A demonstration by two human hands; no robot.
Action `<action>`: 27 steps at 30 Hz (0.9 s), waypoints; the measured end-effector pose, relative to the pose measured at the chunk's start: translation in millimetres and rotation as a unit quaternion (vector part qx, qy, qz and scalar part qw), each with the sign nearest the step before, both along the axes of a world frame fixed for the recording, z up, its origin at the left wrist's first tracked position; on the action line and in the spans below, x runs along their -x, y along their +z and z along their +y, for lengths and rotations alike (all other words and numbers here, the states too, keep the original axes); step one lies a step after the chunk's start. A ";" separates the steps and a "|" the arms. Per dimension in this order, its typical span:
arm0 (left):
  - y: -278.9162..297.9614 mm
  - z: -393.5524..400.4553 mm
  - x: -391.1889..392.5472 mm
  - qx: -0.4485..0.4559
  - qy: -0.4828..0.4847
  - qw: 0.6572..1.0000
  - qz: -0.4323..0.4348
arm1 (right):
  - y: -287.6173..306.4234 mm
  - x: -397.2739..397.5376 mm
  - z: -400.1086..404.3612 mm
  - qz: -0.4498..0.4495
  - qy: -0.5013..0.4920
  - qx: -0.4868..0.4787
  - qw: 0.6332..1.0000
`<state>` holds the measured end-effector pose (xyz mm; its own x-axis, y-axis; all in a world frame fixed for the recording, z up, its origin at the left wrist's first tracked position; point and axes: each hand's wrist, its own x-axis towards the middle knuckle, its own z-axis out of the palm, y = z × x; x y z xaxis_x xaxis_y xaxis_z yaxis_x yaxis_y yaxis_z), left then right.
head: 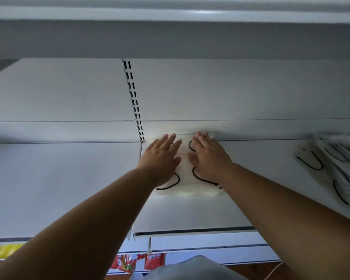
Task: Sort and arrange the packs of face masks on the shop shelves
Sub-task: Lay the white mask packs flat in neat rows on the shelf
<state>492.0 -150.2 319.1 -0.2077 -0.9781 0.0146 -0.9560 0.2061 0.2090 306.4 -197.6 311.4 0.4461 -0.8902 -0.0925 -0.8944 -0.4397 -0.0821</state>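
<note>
- The stack of face mask packs point(187, 178) lies at the back left corner of the shelf point(190, 217), against the back panel point(230, 91).
- The left hand point(162, 156) and right hand point(207, 156) press flat on it, fingers straight, gripping nothing.
- Risk: the slick packs could slide or fan apart under uneven pressure.
- A loose heap of mask packs point(331, 164) lies well apart to the right on the same shelf.
</note>
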 end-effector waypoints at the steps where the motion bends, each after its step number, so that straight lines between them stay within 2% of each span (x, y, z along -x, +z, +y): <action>1: -8.9 -1.8 1.9 -0.030 0.000 0.999 -0.021 | -5.0 0.4 -0.6 0.002 -0.008 -0.015 1.000; 5: -26.7 -2.0 1.2 -0.070 0.012 0.997 -0.040 | -17.3 0.3 2.4 -0.022 -0.032 -0.036 0.999; 10: -26.6 0.9 3.9 -0.085 0.053 0.994 -0.050 | -21.3 0.8 4.0 -0.037 -0.043 -0.036 0.998; 14: -19.1 -2.4 3.4 -0.111 0.043 0.991 -0.057 | -17.4 0.9 0.7 -0.036 -0.042 -0.053 0.997; 17: -8.3 -3.2 0.0 -0.122 0.035 0.991 -0.036 | -5.5 6.7 6.0 -0.071 -0.037 0.002 0.997; 20: 1.3 -4.1 -10.5 -0.082 0.037 0.996 -0.001 | 4.5 24.0 27.4 -0.115 0.013 0.091 0.989; 23: 3.8 -5.7 -20.4 -0.073 0.033 0.997 -0.021 | -0.6 41.7 55.2 -0.102 0.081 0.128 0.983; 27: 2.1 -7.7 -27.2 -0.111 0.040 0.993 0.003 | -20.3 44.9 75.0 -0.083 0.107 0.081 0.988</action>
